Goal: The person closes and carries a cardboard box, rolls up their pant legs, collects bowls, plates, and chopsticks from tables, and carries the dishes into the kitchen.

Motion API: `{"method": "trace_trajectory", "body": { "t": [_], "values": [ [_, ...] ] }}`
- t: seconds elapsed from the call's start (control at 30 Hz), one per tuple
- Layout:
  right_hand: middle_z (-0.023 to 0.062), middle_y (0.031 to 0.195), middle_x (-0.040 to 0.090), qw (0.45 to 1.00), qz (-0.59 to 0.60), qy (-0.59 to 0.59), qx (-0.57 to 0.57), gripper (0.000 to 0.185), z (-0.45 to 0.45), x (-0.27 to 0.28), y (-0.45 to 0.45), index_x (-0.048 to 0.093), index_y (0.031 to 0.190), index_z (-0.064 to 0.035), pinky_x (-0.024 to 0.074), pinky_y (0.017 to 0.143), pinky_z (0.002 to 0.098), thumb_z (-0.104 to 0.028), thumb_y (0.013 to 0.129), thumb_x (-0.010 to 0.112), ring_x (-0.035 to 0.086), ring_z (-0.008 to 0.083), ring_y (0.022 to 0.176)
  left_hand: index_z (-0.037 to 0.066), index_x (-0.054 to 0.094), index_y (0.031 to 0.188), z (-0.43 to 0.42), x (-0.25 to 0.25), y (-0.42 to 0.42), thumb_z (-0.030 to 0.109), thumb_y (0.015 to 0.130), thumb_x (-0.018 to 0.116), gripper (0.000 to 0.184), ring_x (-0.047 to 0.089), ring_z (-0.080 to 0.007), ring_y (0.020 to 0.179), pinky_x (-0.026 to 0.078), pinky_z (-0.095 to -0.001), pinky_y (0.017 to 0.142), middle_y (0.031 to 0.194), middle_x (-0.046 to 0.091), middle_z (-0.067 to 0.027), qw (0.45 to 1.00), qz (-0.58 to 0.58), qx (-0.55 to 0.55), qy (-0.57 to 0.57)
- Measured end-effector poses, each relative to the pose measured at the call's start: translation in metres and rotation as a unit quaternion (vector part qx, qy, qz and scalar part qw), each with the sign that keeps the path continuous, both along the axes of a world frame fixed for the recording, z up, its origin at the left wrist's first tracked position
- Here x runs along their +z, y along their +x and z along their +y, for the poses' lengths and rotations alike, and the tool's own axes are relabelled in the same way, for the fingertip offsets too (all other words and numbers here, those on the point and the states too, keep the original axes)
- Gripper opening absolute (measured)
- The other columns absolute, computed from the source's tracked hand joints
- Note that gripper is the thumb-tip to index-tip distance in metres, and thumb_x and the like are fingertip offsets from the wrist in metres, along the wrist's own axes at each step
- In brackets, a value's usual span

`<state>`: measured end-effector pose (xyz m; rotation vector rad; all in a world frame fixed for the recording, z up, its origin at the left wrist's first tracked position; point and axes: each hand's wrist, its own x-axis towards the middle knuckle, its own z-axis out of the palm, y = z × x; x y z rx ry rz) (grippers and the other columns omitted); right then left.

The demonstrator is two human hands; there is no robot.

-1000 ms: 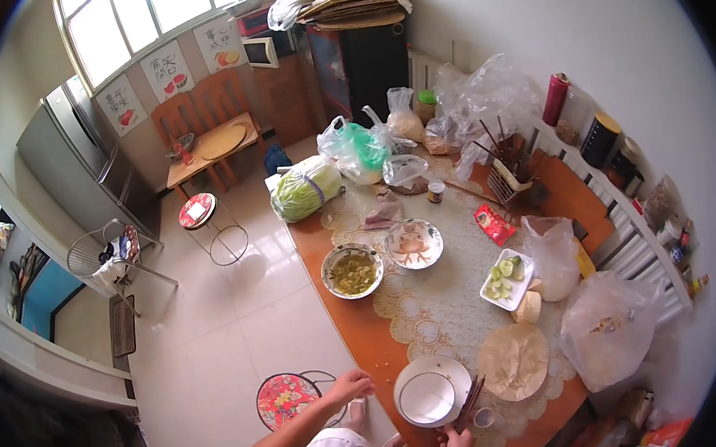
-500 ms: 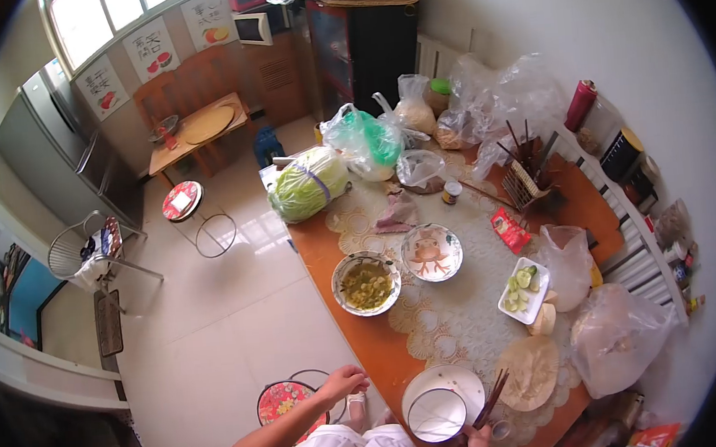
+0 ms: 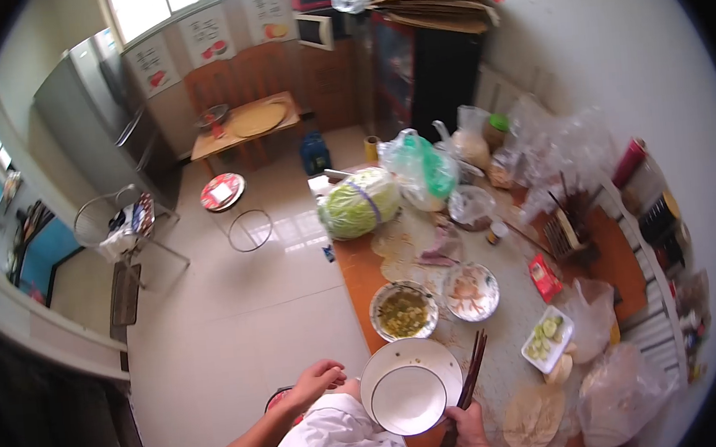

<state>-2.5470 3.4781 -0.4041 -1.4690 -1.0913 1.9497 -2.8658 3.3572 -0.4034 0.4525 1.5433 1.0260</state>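
Note:
My right hand (image 3: 470,423) grips the rim of a white plate (image 3: 410,350) and a bundle of dark chopsticks (image 3: 474,367). A white bowl (image 3: 408,399) sits on that plate, which is held up at the table's near edge, over my lap. My left hand (image 3: 321,379) is off to the left above my leg, its fingers loosely bent and holding nothing. Just beyond the plate stands a patterned bowl of yellow-green food (image 3: 404,311). Beside it is another bowl with a reddish print (image 3: 470,292).
Farther along the table (image 3: 360,267) lie a wrapped cabbage (image 3: 360,203) and several plastic bags (image 3: 428,167). To the right are a white tray of cut green pieces (image 3: 547,340), a red packet (image 3: 545,277) and a chopstick basket (image 3: 567,232). A round stool (image 3: 223,192) stands on the floor.
The plate with the bowl has come up off the table and moved left, carried with the chopsticks in my right hand. The camera view has shifted, and my left hand stays empty.

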Motion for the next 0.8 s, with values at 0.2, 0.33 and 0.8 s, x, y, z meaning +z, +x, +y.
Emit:
{"method": "trace_trajectory", "body": {
  "t": [0.2,0.33,0.8],
  "values": [
    [0.0038,0.063,0.057,0.995,-0.005,0.017,0.097,0.013,0.055,0.024,-0.125,0.057,0.086,0.0010,0.0393,0.039,0.0230,-0.002,0.073,0.059,0.052,0.0110,0.045,-0.002,0.053,0.117,-0.054,0.004,-0.098,0.020,0.095,0.049,0.031,0.060,-0.0169,0.096,0.049,-0.0307,0.086,0.104,0.062,-0.0113,0.981,-0.003,0.192,0.004],
    [0.0051,0.062,0.054,0.987,0.075,-0.008,0.139,0.014,0.087,0.013,-0.234,0.053,0.087,0.0022,0.0379,0.036,0.0235,0.002,0.073,0.056,0.049,0.0122,0.042,0.000,0.054,0.115,-0.086,-0.010,-0.183,0.019,0.094,0.050,0.029,0.061,-0.0173,0.095,0.050,-0.0296,0.083,0.103,0.062,-0.0111,0.955,0.000,0.297,0.023],
    [0.0035,0.062,0.052,0.915,0.095,0.002,0.393,0.016,0.057,0.043,-0.743,0.054,0.088,0.0010,0.0359,0.037,0.0233,-0.002,0.073,0.059,0.047,0.0107,0.043,-0.001,0.059,0.101,-0.218,0.250,-0.514,0.010,0.093,0.049,0.017,0.064,-0.0314,0.085,0.052,-0.0436,0.080,0.092,0.064,-0.0171,0.651,0.432,0.464,0.418]
  ]
}}
